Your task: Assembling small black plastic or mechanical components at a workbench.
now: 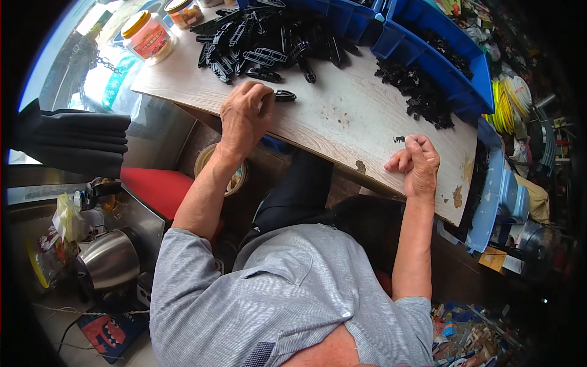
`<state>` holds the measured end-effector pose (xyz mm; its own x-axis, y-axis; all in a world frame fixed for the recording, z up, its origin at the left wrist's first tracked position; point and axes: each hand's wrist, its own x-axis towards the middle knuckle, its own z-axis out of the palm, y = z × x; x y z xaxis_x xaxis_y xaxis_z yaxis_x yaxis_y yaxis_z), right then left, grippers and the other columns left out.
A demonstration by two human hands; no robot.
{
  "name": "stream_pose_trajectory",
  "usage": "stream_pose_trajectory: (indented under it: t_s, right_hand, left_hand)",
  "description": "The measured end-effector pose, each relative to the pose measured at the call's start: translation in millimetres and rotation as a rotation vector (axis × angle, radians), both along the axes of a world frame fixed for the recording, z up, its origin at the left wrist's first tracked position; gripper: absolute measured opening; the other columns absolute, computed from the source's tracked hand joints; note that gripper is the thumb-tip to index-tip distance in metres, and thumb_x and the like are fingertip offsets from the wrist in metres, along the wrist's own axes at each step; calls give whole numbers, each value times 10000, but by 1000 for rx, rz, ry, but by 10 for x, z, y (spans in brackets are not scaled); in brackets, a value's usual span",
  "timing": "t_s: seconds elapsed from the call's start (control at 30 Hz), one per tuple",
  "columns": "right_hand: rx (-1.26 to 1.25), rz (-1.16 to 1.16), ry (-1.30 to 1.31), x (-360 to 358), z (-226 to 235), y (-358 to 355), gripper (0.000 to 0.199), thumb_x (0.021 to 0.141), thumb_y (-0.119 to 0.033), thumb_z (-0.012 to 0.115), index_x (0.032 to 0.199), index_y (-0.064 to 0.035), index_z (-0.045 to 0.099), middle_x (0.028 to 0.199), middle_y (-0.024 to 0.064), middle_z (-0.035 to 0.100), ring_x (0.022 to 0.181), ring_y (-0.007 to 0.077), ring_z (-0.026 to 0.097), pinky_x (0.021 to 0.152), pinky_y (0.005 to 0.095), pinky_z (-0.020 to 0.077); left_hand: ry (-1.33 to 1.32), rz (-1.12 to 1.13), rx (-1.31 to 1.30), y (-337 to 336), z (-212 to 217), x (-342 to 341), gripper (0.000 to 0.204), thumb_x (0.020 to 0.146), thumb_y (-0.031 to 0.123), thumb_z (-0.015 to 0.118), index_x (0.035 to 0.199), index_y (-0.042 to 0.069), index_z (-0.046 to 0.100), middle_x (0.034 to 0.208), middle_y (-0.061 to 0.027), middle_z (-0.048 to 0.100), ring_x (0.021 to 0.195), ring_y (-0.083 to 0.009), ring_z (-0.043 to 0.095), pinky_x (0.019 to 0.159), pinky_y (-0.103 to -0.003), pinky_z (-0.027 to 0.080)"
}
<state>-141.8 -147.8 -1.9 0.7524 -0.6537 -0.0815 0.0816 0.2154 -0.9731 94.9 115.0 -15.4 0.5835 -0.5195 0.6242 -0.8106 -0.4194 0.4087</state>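
Note:
My left hand (244, 113) is at the table's near edge with its fingers curled in a pinch. From behind these fingers sticks out the end of a long, narrow black plastic part (285, 95); the rest of it is hidden. A big heap of similar black plastic parts (263, 40) lies just beyond. Over the right side of the table my right hand (419, 166) is closed, thumb and fingers bent together, and what it may hold is hidden. Right by its fingertips is a tiny black toothed piece (398, 140).
Small black pieces (422, 95) are piled on the table (336, 116) before blue bins (428, 49). Jars with yellow lids (150, 40) stand at the far left. A steel kettle (110, 260) is at lower left; a bucket (211, 162) stands beneath the table edge.

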Motion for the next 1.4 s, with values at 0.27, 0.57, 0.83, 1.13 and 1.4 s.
stream_pose_trajectory:
  t_s: [0.27,0.57,0.83,1.13,1.4]
  right_hand:
    - [14,-19,16,20,20,2,187,895,-206,701,960,-60,604,532,43,544,498,185,622,462,358,576]
    - [9,-24,17,-4,6,14,194,896,-215,697,960,-61,598,535,44,547,505,176,624,462,351,583]
    - [42,-35,1,24,49,50,188,887,-197,714,950,-59,603,530,27,527,507,151,608,468,322,572]
    - [35,-54,18,39,58,45,215,874,-211,723,940,-42,606,525,30,528,505,151,609,471,324,577]
    - [14,-46,7,19,-1,24,227,882,-227,705,977,-51,598,536,44,552,511,167,623,471,343,592]
  left_hand:
    - [212,50,-66,-22,11,43,143,823,88,704,965,68,712,883,-73,680,809,-238,649,746,-349,515]
    - [204,141,103,-80,105,-98,181,797,150,718,968,91,709,895,-87,664,867,-278,615,800,-375,484]
    - [129,121,46,-128,-10,-181,232,809,211,735,1004,91,693,959,-98,677,911,-303,616,824,-396,491]
    - [134,48,136,-151,8,-322,269,783,198,746,1007,62,685,1011,-95,663,947,-304,605,849,-398,488]
    - [86,43,115,-287,30,-431,258,844,259,711,1026,75,705,974,-109,665,910,-311,598,816,-398,489]
